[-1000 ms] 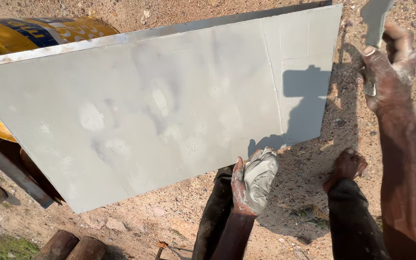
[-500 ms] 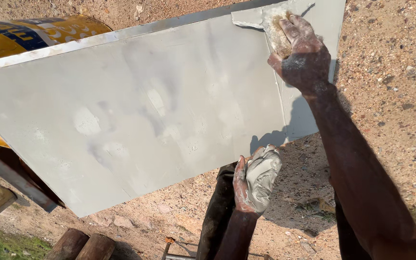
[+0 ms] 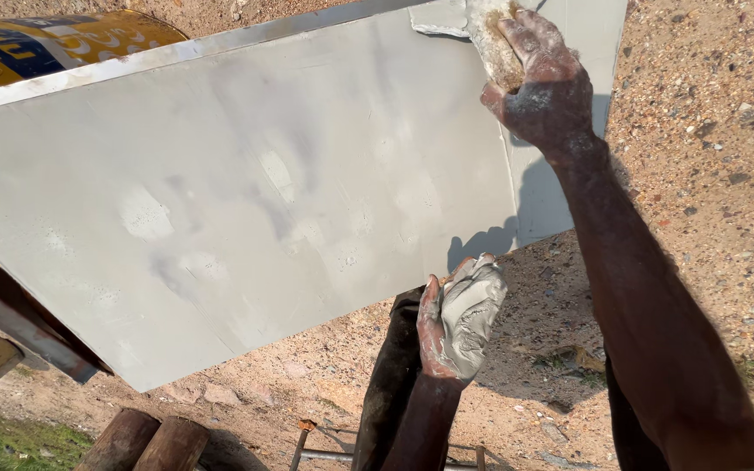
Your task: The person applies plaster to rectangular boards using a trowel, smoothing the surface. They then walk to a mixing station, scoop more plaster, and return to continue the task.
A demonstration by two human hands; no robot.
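Since a second ago our right hand [image 3: 541, 83] has come in from the edge of the view and now presses a putty scraper [image 3: 492, 39] against the top right of the grey panel [image 3: 246, 201], fingers wrapped tight around the tool. A fresh smear of grey filler [image 3: 438, 19] lies on the panel just left of the scraper's blade. Our left hand [image 3: 457, 318] has barely shifted: it hovers below the panel's lower edge, palm up and cupped around a lump of grey filler paste [image 3: 473, 305], the fingers half curled about it and coated in the same stuff.

The panel stands tilted, its long top edge capped by a pale metal strip [image 3: 185, 52], its face blotched with lighter patches of dried filler. The shadow of our arm falls across its right end. Behind its upper left corner shows a yellow and blue drum [image 3: 63, 39]. At lower left a dark metal bar [image 3: 19, 327] props the panel, with two rusty pipes [image 3: 146, 445] beside it. Sandy, pebbled ground [image 3: 709, 113] spreads all around, and a patch of grass [image 3: 19, 445] shows in the bottom left corner.
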